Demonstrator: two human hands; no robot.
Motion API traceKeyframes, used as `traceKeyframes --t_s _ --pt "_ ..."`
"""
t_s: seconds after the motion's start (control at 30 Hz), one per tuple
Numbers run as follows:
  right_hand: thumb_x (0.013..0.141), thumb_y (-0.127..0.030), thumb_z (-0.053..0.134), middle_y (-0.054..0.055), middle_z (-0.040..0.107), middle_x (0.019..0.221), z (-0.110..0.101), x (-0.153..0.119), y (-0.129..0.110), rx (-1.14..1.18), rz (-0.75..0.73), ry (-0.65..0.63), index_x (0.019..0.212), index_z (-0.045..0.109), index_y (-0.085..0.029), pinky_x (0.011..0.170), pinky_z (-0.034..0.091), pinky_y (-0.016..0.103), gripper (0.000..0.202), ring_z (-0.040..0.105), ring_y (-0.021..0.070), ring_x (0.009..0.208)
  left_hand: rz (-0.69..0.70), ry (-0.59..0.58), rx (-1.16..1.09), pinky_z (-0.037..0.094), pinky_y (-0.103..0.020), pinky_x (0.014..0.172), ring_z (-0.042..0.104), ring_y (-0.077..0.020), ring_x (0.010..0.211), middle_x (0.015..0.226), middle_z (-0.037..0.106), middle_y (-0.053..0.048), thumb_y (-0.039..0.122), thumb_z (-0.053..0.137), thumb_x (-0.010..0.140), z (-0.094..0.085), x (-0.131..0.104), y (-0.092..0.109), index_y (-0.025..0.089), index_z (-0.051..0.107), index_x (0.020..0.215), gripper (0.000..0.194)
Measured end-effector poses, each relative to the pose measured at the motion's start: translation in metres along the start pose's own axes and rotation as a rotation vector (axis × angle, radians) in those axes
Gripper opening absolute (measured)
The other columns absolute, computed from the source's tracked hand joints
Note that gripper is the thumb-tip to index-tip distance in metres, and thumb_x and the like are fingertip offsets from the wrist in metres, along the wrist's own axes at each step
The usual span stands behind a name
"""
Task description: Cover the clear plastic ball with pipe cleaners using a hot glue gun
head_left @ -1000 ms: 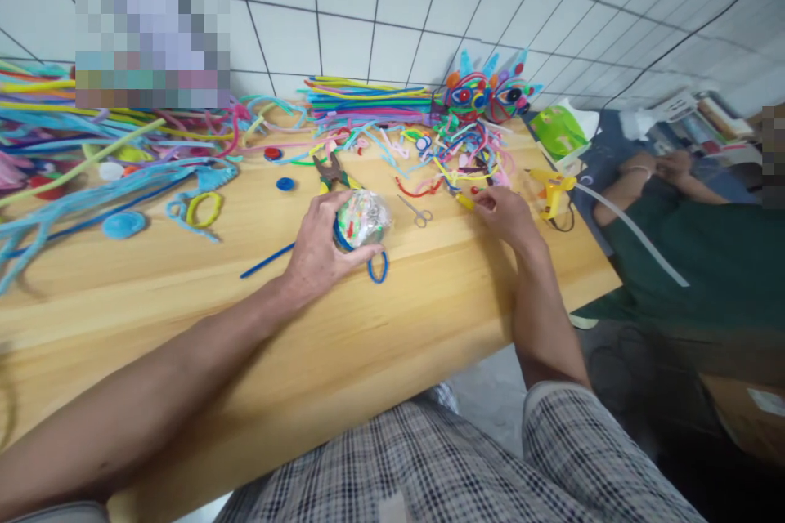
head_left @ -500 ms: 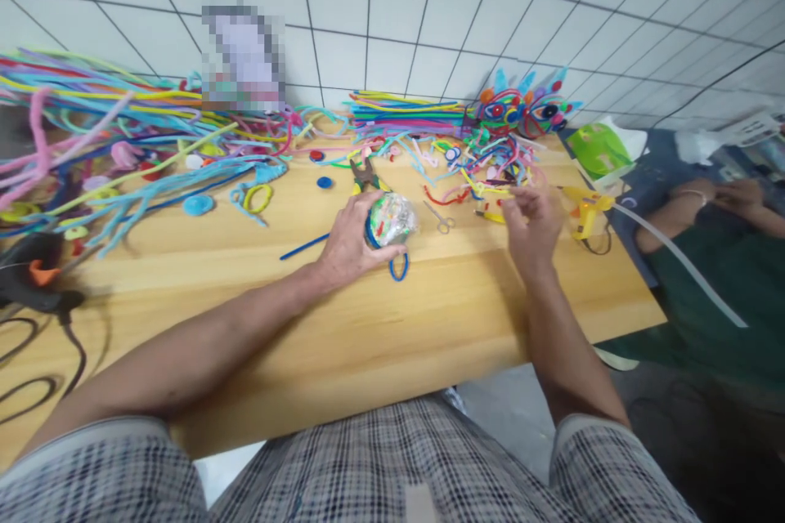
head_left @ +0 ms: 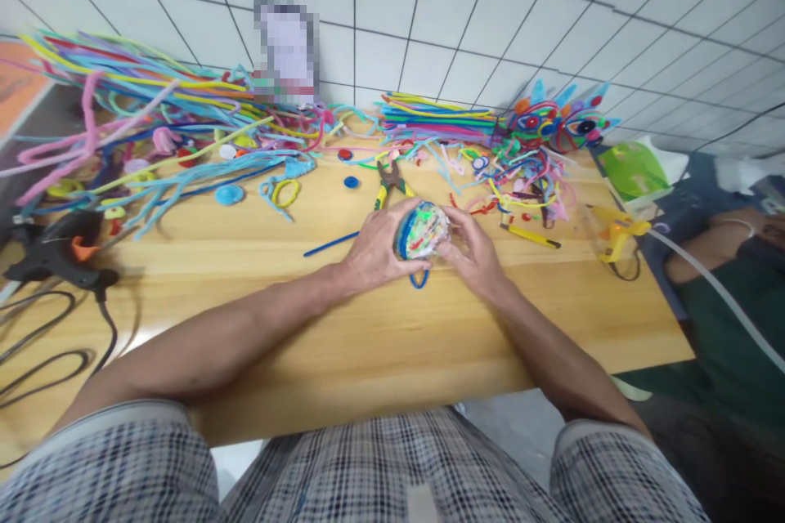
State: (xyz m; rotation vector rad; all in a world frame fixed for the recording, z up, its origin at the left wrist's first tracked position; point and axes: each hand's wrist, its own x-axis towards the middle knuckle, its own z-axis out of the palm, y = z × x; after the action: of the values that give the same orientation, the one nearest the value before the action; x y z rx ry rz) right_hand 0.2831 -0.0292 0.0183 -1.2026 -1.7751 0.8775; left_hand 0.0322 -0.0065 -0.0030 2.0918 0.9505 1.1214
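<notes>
Between my hands is a round bundle [head_left: 425, 230], clear and plastic-looking, with colourful bits inside and a blue band along its left side. My left hand [head_left: 375, 249] wraps around its left side, thumb at the bottom. On the right, the fingers of my right hand [head_left: 471, 252] press against it. A blue pipe cleaner [head_left: 332, 244] sticks out to the left of my left hand, and a small blue loop [head_left: 419, 279] hangs below the bundle. Just beyond my left hand lie pliers [head_left: 389, 183] with yellow-and-green handles.
Piles of pipe cleaners [head_left: 202, 176] cover the back left. A yellow utility knife [head_left: 531, 235] and yellow glue gun [head_left: 615, 233] lie to the right. A black glue gun [head_left: 61, 253] with cords is at left. A co-worker's arm [head_left: 715, 249] shows at far right.
My right hand has come in from the right, away from the yellow knife, and now touches the bundle. The bundle has tilted in my left hand. The whole view has shifted slightly.
</notes>
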Motion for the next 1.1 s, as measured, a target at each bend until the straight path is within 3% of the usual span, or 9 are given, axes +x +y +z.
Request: traceKeyframes --t_s 0.07,0.13,0.2,0.27,0.47,0.7,1.0,1.1 --pt "0.098 -0.073 0.079 0.012 0.070 0.163 0.002 -0.003 0.003 0.060 0.023 0.012 0.156 0.065 -0.034 0.124 0.059 0.058 0.071 0.069 0.0369 0.148 0.030 0.008 -0.036 0.051 -0.067 0.133 0.059 -0.0453 0.161 0.171 0.061 -0.020 0.060 0.102 0.081 -0.004 -0.001 0.000 0.029 0.046 0.169 0.109" --pt "0.099 -0.072 0.079 0.013 0.068 0.166 0.005 -0.006 0.005 0.107 0.033 0.016 0.158 0.063 -0.034 0.126 0.059 0.057 0.072 0.068 0.0365 0.151 0.050 -0.004 -0.074 0.048 -0.066 0.136 0.056 -0.0425 0.165 0.173 0.058 -0.021 0.059 0.087 0.098 -0.008 -0.001 0.002 0.027 0.047 0.169 0.088" --pt "0.099 -0.071 0.080 0.013 0.068 0.167 0.007 -0.008 0.005 0.124 0.030 0.012 0.158 0.062 -0.033 0.127 0.059 0.056 0.072 0.067 0.0362 0.153 0.059 -0.032 -0.101 0.048 -0.063 0.136 0.058 -0.0384 0.163 0.171 0.060 -0.021 0.054 0.068 0.112 -0.011 -0.001 0.004 0.025 0.050 0.167 0.065" --pt "0.099 -0.070 0.080 0.013 0.068 0.167 0.008 -0.009 0.005 0.119 0.025 0.014 0.157 0.062 -0.034 0.127 0.059 0.057 0.072 0.068 0.0364 0.152 0.057 -0.048 -0.117 0.049 -0.061 0.135 0.061 -0.0357 0.160 0.167 0.063 -0.020 0.051 0.059 0.116 -0.012 0.000 0.007 0.023 0.052 0.163 0.055" --pt "0.098 -0.071 0.081 0.014 0.066 0.168 0.008 -0.010 0.005 0.087 -0.001 0.017 0.158 0.061 -0.033 0.127 0.059 0.058 0.073 0.067 0.0368 0.152 0.046 -0.033 -0.128 0.050 -0.059 0.134 0.062 -0.0346 0.158 0.164 0.064 -0.019 0.059 0.062 0.114 -0.009 0.001 0.007 0.024 0.055 0.160 0.058" --pt "0.102 -0.071 0.075 0.014 0.068 0.166 0.008 -0.010 0.009 0.087 -0.006 0.009 0.160 0.059 -0.033 0.125 0.061 0.055 0.071 0.070 0.0354 0.149 0.110 -0.080 -0.133 0.045 -0.063 0.140 0.053 -0.0380 0.167 0.175 0.056 -0.019 0.055 0.065 0.113 -0.009 0.000 -0.004 0.028 0.047 0.171 0.066" --pt "0.108 -0.064 0.070 0.015 0.073 0.159 0.002 -0.009 0.009 -0.158 -0.167 0.049 0.161 0.060 -0.028 0.119 0.061 0.058 0.066 0.073 0.0358 0.141 0.192 -0.057 -0.112 0.047 -0.063 0.138 0.054 -0.0370 0.166 0.173 0.057 -0.019 0.051 0.063 0.115 -0.005 -0.002 -0.014 0.030 0.044 0.174 0.065" --pt "0.109 -0.065 0.067 0.016 0.073 0.157 0.001 -0.008 0.009 -0.169 -0.169 0.045 0.161 0.060 -0.028 0.115 0.062 0.057 0.064 0.073 0.0355 0.138 0.205 -0.054 -0.082 0.048 -0.065 0.137 0.055 -0.0396 0.165 0.173 0.057 -0.020 0.058 0.074 0.108 -0.003 0.001 -0.015 0.028 0.042 0.174 0.079"
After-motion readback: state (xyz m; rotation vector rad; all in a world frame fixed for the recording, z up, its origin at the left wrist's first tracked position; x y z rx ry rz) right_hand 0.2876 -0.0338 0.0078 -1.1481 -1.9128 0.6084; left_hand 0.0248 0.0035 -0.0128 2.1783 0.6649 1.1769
